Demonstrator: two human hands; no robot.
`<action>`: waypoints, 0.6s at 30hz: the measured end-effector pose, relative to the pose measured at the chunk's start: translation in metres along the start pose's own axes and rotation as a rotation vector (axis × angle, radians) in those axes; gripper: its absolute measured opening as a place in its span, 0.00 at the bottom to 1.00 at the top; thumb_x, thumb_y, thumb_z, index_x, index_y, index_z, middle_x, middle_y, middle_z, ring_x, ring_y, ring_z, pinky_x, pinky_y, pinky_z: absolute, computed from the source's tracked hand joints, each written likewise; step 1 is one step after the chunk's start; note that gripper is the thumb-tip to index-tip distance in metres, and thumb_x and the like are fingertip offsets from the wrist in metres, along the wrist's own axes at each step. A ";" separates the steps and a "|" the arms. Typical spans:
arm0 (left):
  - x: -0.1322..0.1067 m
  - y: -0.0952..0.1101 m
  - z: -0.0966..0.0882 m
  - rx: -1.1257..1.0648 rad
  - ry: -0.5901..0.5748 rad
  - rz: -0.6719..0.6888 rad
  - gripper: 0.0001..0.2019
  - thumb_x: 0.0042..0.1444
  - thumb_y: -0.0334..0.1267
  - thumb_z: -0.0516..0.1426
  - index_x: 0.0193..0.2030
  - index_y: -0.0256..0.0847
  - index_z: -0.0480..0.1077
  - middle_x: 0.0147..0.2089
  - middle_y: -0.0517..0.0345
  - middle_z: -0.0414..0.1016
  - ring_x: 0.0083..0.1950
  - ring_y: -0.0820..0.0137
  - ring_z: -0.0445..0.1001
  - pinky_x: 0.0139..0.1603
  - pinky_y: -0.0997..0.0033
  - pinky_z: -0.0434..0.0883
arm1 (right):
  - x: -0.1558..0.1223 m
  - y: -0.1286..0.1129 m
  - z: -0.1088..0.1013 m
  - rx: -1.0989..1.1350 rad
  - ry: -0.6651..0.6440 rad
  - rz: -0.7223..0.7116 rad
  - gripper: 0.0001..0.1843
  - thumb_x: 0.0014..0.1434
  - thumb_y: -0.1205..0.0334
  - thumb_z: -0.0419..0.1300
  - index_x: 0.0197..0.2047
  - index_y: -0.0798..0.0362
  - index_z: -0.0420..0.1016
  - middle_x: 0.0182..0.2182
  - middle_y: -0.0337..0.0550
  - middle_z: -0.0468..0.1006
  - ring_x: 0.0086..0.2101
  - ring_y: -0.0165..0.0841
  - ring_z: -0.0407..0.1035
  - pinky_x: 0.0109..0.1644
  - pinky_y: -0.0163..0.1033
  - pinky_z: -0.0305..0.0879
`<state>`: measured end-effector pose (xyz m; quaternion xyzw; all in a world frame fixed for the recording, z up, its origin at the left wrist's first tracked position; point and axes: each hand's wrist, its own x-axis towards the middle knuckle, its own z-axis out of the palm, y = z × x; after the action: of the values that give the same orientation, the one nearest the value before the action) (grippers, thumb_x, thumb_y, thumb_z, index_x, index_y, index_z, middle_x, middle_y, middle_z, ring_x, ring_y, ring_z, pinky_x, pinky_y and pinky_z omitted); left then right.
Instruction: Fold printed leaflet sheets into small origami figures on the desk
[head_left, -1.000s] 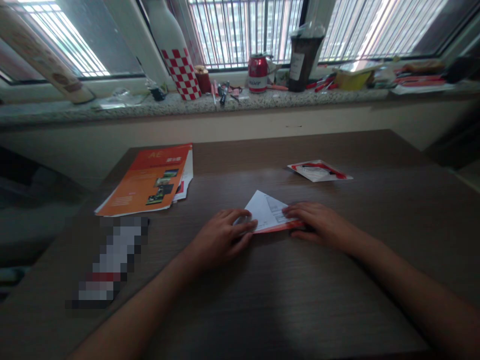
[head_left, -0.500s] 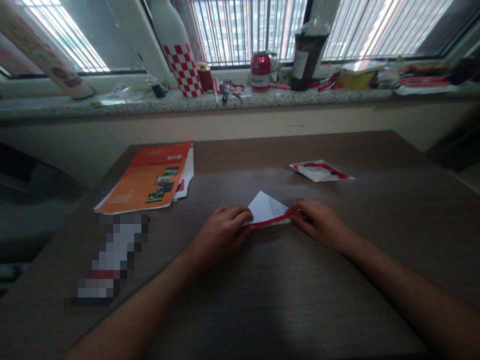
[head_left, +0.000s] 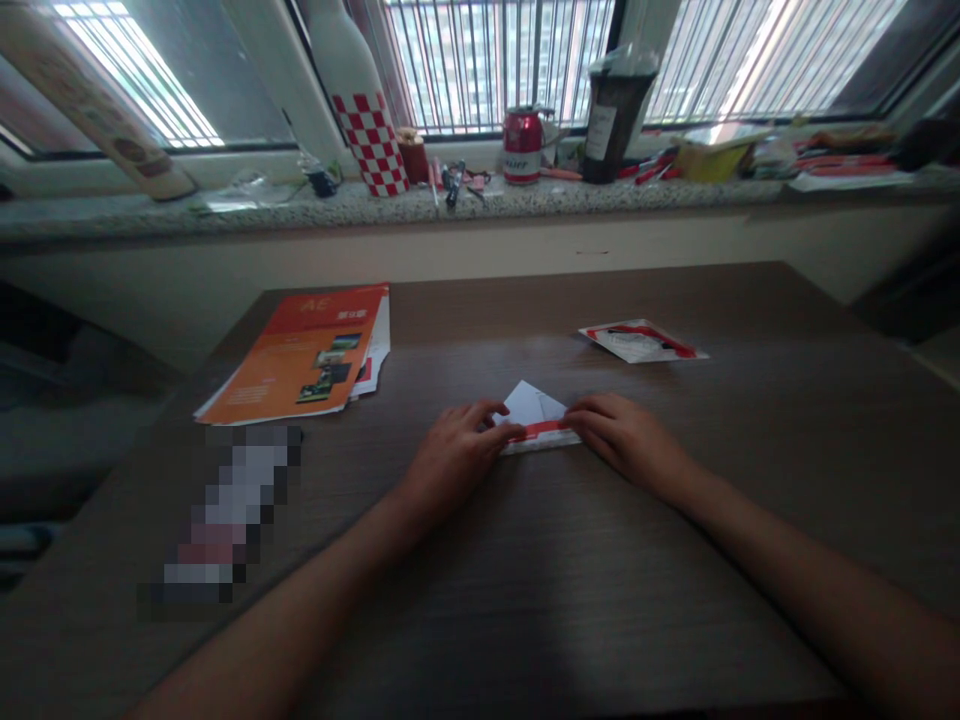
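A small folded sheet of paper (head_left: 534, 402), white with a red band along its near fold, lies on the table between my hands. My left hand (head_left: 459, 447) is at its left end, thumb pressed on the folded strip and forefinger a little above it on the paper. At the right end, the bent fingers of my right hand (head_left: 622, 432) press the red strip down, covering that corner. Farther back on the right lies a second folded paper (head_left: 641, 341), white with red edges, which neither hand touches.
An orange booklet (head_left: 300, 350) with loose sheets under it lies at the table's left. Nearer me is a pixelated long object (head_left: 229, 515). On the windowsill stand a checkered vase (head_left: 371, 140), a red can (head_left: 523, 145) and a dark lidded cup (head_left: 616, 120).
The near edge of the paper has been folded over, so the red band lies flatter. My left thumb has moved right onto the strip, and my right hand has slid slightly left.
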<state>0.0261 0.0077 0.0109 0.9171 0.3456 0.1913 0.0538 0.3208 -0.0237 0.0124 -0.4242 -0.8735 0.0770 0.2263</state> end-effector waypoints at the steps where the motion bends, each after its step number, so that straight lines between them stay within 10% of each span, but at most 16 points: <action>1: 0.000 0.000 0.000 0.003 -0.003 0.004 0.15 0.68 0.30 0.62 0.56 0.53 0.80 0.59 0.50 0.76 0.50 0.59 0.78 0.52 0.51 0.77 | 0.001 0.000 0.000 -0.011 -0.004 -0.001 0.13 0.75 0.65 0.54 0.54 0.52 0.79 0.50 0.53 0.81 0.49 0.45 0.75 0.52 0.52 0.73; 18: -0.008 0.005 -0.019 -0.054 -0.147 0.146 0.20 0.74 0.34 0.54 0.68 0.53 0.71 0.68 0.49 0.73 0.61 0.56 0.76 0.60 0.47 0.75 | -0.005 0.008 -0.003 -0.126 0.018 0.012 0.14 0.73 0.63 0.58 0.56 0.48 0.81 0.62 0.57 0.75 0.61 0.52 0.69 0.60 0.64 0.70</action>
<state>0.0159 -0.0017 0.0273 0.9496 0.2678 0.1364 0.0897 0.3298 -0.0228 0.0106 -0.4435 -0.8719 0.0193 0.2067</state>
